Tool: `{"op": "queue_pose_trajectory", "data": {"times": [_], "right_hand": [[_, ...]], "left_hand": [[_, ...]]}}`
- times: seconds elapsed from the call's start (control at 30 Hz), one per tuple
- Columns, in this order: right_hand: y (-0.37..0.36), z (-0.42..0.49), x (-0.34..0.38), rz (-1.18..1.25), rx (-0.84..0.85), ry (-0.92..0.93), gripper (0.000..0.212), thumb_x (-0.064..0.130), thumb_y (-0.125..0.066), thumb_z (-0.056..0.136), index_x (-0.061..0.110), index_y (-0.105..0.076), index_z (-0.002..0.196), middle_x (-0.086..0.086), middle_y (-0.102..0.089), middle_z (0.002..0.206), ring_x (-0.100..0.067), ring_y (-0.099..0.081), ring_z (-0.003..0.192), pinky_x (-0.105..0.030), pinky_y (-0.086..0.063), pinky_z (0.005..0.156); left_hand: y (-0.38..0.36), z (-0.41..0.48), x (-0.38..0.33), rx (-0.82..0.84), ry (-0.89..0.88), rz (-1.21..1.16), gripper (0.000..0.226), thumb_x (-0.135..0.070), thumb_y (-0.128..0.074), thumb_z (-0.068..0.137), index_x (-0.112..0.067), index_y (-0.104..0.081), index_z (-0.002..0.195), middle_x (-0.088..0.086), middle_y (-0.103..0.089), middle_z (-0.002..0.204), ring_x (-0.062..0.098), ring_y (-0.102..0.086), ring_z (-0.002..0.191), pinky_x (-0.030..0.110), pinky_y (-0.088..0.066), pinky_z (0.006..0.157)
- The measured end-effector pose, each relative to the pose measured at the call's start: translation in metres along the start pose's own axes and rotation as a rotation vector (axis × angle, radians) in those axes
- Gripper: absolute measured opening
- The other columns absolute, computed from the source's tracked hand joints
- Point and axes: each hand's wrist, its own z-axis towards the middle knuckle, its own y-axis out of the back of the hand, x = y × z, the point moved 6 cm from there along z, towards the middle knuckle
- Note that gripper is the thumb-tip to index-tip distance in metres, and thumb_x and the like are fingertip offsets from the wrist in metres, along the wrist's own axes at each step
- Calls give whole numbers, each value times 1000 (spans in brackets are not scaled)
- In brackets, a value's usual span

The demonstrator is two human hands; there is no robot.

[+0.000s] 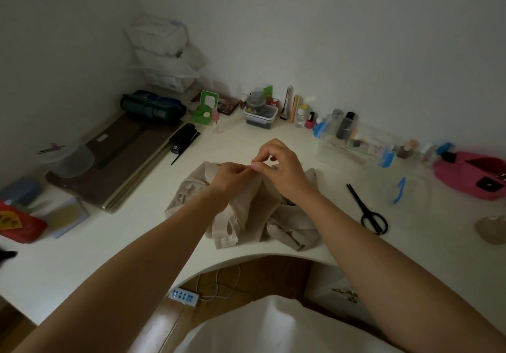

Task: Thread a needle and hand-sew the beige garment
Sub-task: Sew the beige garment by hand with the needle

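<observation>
Above the garment (246, 210) on the desk (109, 243), left hand (232, 173) pinches a needle (251, 160); right hand (283, 168) grip pinched, likely on thread too fine to see, both held close for threading

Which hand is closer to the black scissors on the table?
Right. The right hand is over the beige garment, with the scissors lying to its right; the left hand is farther off, on the right hand's other side.
</observation>
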Motion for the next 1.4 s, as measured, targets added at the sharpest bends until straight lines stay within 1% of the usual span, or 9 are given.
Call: {"op": "queue_pose_trajectory", "data": {"times": [0.2, 0.47, 0.57, 0.67, 0.77, 0.87, 1.0, 1.07, 1.4], "right_hand": [[8, -5, 0, 71, -95, -21, 3, 6, -63, 92, 4, -60, 92, 5, -61, 87, 0, -56, 84, -9, -43, 80], [19, 4, 20, 229, -186, -42, 8, 16, -47, 102, 10, -51, 101, 4, -64, 93, 0, -63, 92, -15, -49, 87], [48, 6, 5, 389, -411, -161, 15, 20, -35, 107, 11, -46, 105, 0, -62, 83, -13, -66, 76, -24, -56, 77], [87, -7, -26, 449, -820, -302, 11, 16, -33, 106, 14, -43, 102, 2, -48, 78, -2, -48, 58, -23, -47, 57], [119, -22, -41, 286, -1111, -359, 7, 7, -36, 103, 9, -43, 101, 7, -46, 82, 3, -46, 62, -14, -40, 60], [113, -19, -42, 217, -941, -437, 7, 9, -45, 101, 10, -51, 105, 9, -50, 83, 3, -48, 66, -9, -42, 58], [56, 1, -21, 55, -188, -354, 9, 20, -63, 94, 14, -63, 101, 3, -64, 82, -7, -56, 65, -13, -47, 60], [30, 1, -11, 6, 19, -303, 9, 21, -68, 91, 17, -66, 99, 5, -58, 65, -5, -47, 53, -14, -42, 54], [5, 3, -7, -207, 37, -248, 4, 22, -70, 90, 19, -69, 92, 9, -50, 56, -7, -39, 50, -20, -37, 55]], "left_hand": [[0, 4, -12, -25, -54, 57, 19, -31, -50, 99, -17, -63, 96, -6, -57, 78, 5, -53, 69, 16, -43, 58], [-10, 15, 7, -51, 59, 99, 25, -30, -51, 99, -17, -58, 79, -1, -53, 75, 15, -51, 74, 29, -48, 74], [-5, 16, 9, -79, 36, 13, 21, -28, -54, 97, -16, -59, 81, 1, -54, 76, 16, -50, 73, 24, -45, 67], [1, 18, 11, -108, 20, -26, 22, -27, -54, 97, -17, -61, 78, -1, -57, 76, 15, -52, 75, 20, -44, 64], [4, 17, 12, -134, 1, -30, 20, -29, -53, 97, -16, -64, 86, -3, -59, 78, 12, -54, 75, 19, -45, 63], [4, 15, 7, -138, -40, -52, 20, -28, -53, 98, -14, -66, 93, -2, -59, 79, 11, -53, 73, 17, -44, 61], [3, 12, 0, -138, -72, -68, 19, -27, -53, 97, -14, -66, 96, -5, -58, 78, 8, -52, 73, 15, -43, 59], [4, 11, -1, -135, -72, -51, 19, -28, -52, 98, -15, -66, 99, -6, -58, 80, 7, -52, 74, 16, -41, 59], [4, 9, 2, -124, -67, -85, 22, -32, -53, 97, -15, -68, 100, -6, -60, 80, 6, -54, 73, 15, -41, 58]]}}
